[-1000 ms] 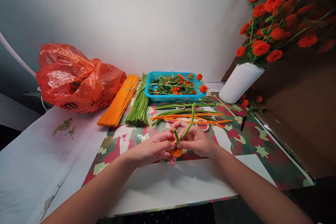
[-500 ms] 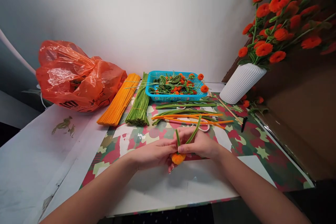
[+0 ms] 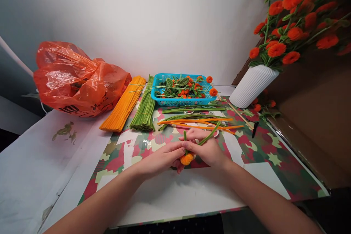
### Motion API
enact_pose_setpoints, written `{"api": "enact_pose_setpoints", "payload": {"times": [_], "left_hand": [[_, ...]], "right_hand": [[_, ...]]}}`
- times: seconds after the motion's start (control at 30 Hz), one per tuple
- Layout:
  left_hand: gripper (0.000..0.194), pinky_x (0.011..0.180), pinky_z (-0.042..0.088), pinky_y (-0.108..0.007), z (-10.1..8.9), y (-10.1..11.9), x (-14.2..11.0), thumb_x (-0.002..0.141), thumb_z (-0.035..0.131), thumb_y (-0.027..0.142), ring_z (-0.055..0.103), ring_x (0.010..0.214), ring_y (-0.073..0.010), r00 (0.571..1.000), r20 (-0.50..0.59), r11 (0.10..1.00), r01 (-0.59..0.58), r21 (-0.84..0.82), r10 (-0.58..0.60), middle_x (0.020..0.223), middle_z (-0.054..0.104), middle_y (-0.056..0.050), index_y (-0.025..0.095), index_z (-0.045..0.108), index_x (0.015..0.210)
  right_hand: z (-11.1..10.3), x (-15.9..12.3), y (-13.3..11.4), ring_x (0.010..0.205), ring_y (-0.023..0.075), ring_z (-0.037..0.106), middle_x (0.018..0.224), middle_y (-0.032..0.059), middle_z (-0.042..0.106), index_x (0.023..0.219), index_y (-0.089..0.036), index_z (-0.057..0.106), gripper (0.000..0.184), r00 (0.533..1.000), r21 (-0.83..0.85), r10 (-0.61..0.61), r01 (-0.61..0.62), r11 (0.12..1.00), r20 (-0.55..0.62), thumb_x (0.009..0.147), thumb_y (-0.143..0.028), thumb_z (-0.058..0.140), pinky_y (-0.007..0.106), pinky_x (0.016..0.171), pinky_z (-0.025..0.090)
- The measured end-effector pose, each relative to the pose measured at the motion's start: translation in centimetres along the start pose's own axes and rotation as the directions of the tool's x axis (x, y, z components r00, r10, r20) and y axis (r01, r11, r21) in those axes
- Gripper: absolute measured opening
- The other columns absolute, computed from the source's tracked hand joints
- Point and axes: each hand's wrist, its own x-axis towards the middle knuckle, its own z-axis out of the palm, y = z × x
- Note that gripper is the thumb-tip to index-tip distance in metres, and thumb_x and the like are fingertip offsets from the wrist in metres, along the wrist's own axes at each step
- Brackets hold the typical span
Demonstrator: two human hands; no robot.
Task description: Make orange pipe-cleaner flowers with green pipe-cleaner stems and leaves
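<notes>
Both my hands meet over the patterned mat [image 3: 257,153] at the table's middle. My left hand [image 3: 160,159] pinches a small orange pompom flower [image 3: 187,159] from the left. My right hand [image 3: 207,148] is closed round the green pipe cleaner [image 3: 210,135] that joins the flower; its long end sticks out up and to the right, a short end points up between my fingers.
Behind my hands lie loose green and orange pipe cleaners [image 3: 197,121]. Further back are a blue basket [image 3: 160,100] of finished flowers, a green bundle [image 3: 144,111], an orange bundle [image 3: 123,106] and an orange plastic bag [image 3: 76,80]. A white vase [image 3: 251,86] of orange flowers stands right.
The long green end has swung from nearly upright down toward the right. My hands stayed together at the flower and shifted slightly.
</notes>
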Motion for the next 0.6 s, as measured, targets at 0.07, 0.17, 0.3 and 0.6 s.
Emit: {"api": "enact_pose_setpoints", "payload": {"times": [0.07, 0.17, 0.3, 0.6], "left_hand": [[0.029, 0.058, 0.049, -0.025, 0.07, 0.15, 0.16, 0.08, 0.065, 0.04, 0.059, 0.065, -0.0124, 0.998, -0.049, 0.999, -0.05, -0.021, 0.049, 0.081, 0.06, -0.003, 0.016, 0.064, 0.096], [0.024, 0.061, 0.052, -0.026, 0.11, 0.46, 0.32, 0.076, 0.071, 0.034, 0.063, 0.07, -0.0148, 0.973, -0.181, 0.988, -0.134, 0.076, 0.146, 0.081, 0.064, -0.005, 0.015, 0.066, 0.091], [0.015, 0.066, 0.052, -0.023, -0.16, 0.71, 0.36, 0.078, 0.07, 0.03, 0.062, 0.073, -0.013, 0.916, -0.275, 0.953, -0.253, 0.168, 0.292, 0.08, 0.066, -0.003, 0.016, 0.069, 0.081], [0.006, 0.062, 0.048, -0.016, -0.75, 0.42, 0.34, 0.08, 0.067, 0.023, 0.059, 0.068, -0.0089, 0.824, -0.287, 0.865, -0.414, 0.283, 0.488, 0.074, 0.066, 0.001, 0.018, 0.069, 0.078]], "right_hand": [[0.01, -0.04, -0.06, 0.061, 0.0118, 0.051, 0.063, -0.0012, 0.053, 0.06, -0.019, 0.067, 0.021, 0.997, -0.031, -0.038, 0.036, 0.999, -0.068, 0.079, -0.027, 0.067, 0.025, 0.056, 0.044], [-0.05, -0.13, -0.02, 0.063, 0.0133, 0.055, 0.062, -0.0008, 0.058, 0.064, -0.02, 0.07, 0.014, 0.992, -0.053, -0.04, 0.033, 0.998, -0.117, 0.078, -0.025, 0.068, 0.027, 0.061, 0.046], [-0.19, -0.19, 0.38, 0.077, 0.0182, 0.065, 0.082, 0.0035, 0.07, 0.08, -0.02, 0.072, 0.012, 0.992, 0.087, 0.072, -0.063, 0.994, -0.108, 0.07, -0.026, 0.075, 0.03, 0.067, 0.053], [-0.19, -0.69, 0.36, 0.073, 0.0168, 0.066, 0.071, -0.0004, 0.07, 0.074, -0.024, 0.073, 0.005, 0.999, 0.062, -0.032, 0.034, 0.997, -0.029, 0.073, -0.019, 0.073, 0.03, 0.071, 0.053]]}}
